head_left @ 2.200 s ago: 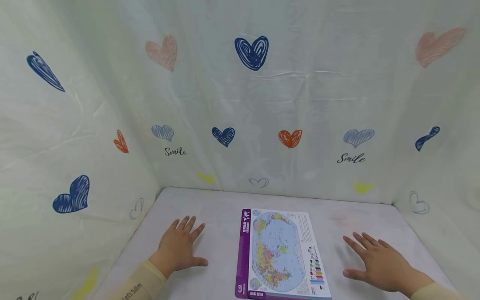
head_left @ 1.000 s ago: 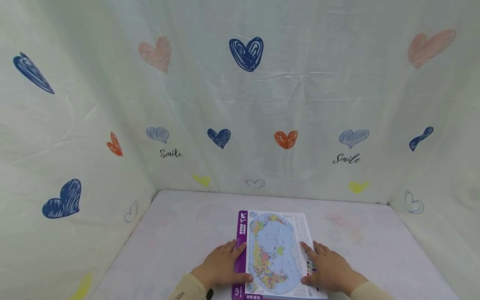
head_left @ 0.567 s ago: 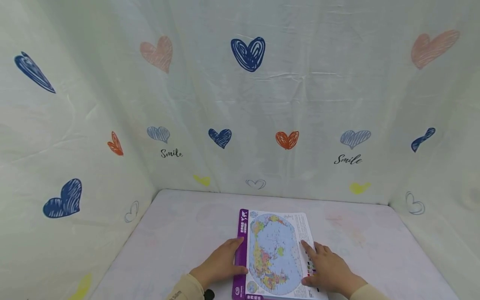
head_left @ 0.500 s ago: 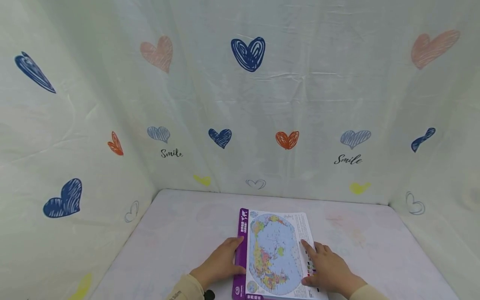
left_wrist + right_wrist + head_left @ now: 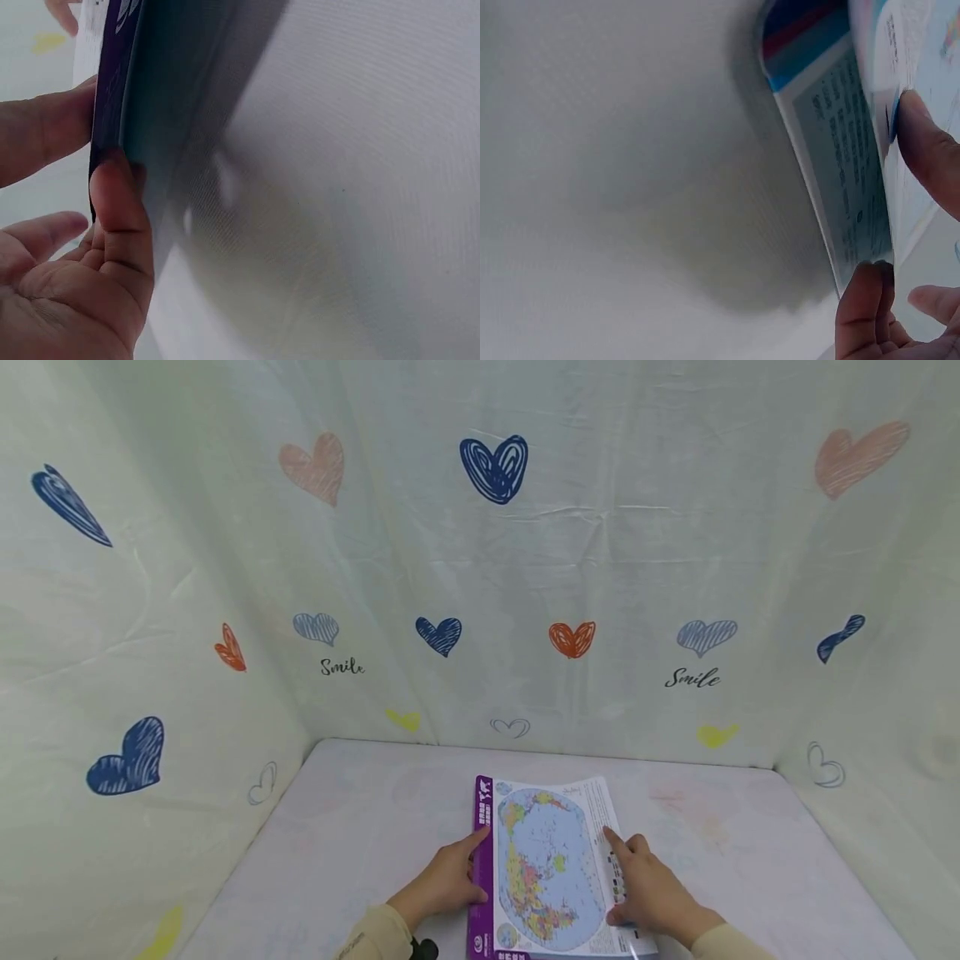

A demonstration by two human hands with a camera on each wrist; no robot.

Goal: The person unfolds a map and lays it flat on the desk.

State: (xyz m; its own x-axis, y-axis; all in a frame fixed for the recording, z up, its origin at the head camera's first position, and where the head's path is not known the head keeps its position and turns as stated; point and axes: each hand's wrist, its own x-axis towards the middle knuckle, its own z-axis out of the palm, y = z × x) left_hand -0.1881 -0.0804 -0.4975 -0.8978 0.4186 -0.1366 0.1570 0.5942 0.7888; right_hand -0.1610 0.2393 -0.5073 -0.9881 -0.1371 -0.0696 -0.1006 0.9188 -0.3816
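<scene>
A world map [image 5: 551, 860] with a purple left border lies near the table's front edge, on top of another printed sheet. My left hand [image 5: 444, 877] holds that purple border. In the left wrist view, fingers [image 5: 120, 217] are curled beneath the raised edge. On the opposite side, my right hand [image 5: 660, 893] pinches the map's right edge. The right wrist view shows this edge lifted away from a lower sheet [image 5: 840, 150] with dark text, thumb or finger [image 5: 922, 142] on the upper face and curled fingers at the gap.
The white table [image 5: 360, 810] reaches back to a pale curtain [image 5: 637, 552] printed with hearts and "Smile". The curtain also closes off both sides. A small black round object [image 5: 426, 949] sits by the left wrist at the frame's bottom.
Both hands came inward from the table's sides to the map's edges. More recently, the right hand's fingers curled round the edge, and the map's right side has lifted slightly.
</scene>
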